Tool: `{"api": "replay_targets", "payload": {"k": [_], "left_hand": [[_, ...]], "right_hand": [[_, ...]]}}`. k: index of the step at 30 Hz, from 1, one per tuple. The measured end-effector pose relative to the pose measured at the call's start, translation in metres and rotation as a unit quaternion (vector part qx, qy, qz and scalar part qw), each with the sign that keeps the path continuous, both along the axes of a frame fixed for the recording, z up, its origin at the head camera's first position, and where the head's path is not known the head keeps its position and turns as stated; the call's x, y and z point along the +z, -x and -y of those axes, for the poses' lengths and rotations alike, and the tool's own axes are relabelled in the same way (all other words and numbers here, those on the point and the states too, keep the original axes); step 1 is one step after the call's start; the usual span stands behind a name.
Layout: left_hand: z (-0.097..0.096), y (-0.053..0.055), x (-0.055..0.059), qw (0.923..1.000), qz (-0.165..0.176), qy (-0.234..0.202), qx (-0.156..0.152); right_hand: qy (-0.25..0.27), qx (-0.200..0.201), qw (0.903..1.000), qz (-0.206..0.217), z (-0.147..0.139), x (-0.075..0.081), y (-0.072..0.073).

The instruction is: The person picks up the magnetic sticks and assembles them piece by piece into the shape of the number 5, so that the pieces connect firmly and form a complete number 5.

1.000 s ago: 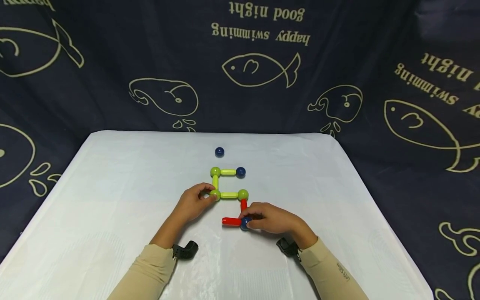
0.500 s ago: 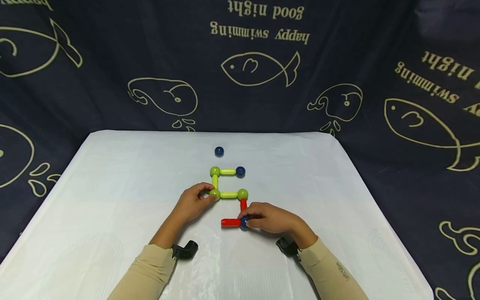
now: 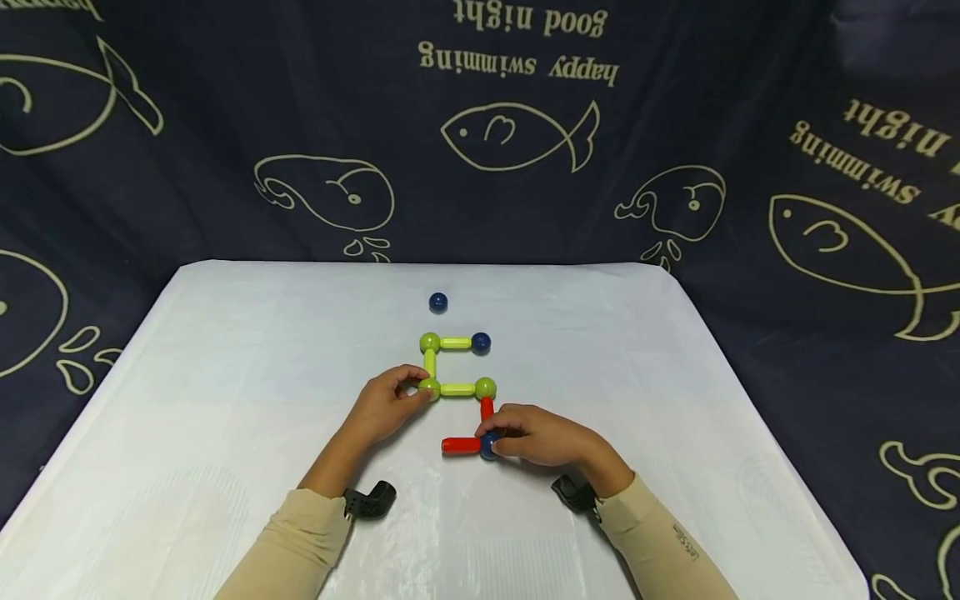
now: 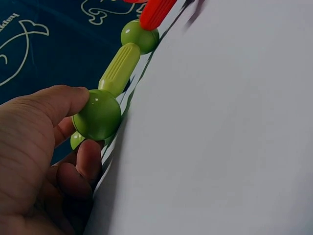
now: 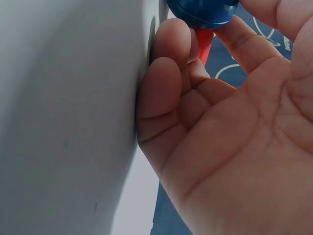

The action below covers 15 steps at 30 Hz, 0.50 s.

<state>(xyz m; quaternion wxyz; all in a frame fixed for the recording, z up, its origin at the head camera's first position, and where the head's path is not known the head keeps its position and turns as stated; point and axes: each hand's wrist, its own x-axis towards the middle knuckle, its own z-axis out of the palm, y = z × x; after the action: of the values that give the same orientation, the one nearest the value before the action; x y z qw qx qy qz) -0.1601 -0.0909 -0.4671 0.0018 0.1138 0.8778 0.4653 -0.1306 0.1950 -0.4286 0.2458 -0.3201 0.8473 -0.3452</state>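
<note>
In the head view my left hand [image 3: 386, 407] pinches a green ball [image 4: 98, 115] between thumb and fingers, at a corner of a chain of balls and rods. Yellow-green rods [image 3: 457, 390] link it to a green ball at the back [image 3: 430, 342] and another to the right [image 3: 486, 388]. From the right one a red rod [image 3: 487, 407] runs toward me to a blue ball [image 5: 203, 11], which my right hand [image 3: 543, 435] grips. Leftward from that ball sticks a second red rod [image 3: 461, 446], its far end free. My right fingers partly cover the blue ball.
At the chain's back end a dark blue ball [image 3: 481, 343] is joined to a yellow-green rod. Farther back, a loose dark blue ball [image 3: 438, 302] lies on the white-covered table [image 3: 247, 358]. A dark fish-print cloth [image 3: 525, 217] hangs behind.
The free end of the left-pointing red rod has swung slightly toward me, and the blue ball has shifted a little. Both hands keep their holds.
</note>
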Motion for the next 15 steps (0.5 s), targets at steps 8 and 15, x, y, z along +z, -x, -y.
{"api": "replay_targets", "payload": {"k": [8,15], "left_hand": [[0.01,0.004,0.021,0.9939,0.093,0.005,-0.059],[0.019,0.043,0.058,0.9913,0.097,0.071,-0.055]], "right_hand": [[0.002,0.003,1.0,0.001,-0.001,-0.001,0.001],[-0.001,0.004,1.0,0.001,-0.002,-0.001,0.001]]}}
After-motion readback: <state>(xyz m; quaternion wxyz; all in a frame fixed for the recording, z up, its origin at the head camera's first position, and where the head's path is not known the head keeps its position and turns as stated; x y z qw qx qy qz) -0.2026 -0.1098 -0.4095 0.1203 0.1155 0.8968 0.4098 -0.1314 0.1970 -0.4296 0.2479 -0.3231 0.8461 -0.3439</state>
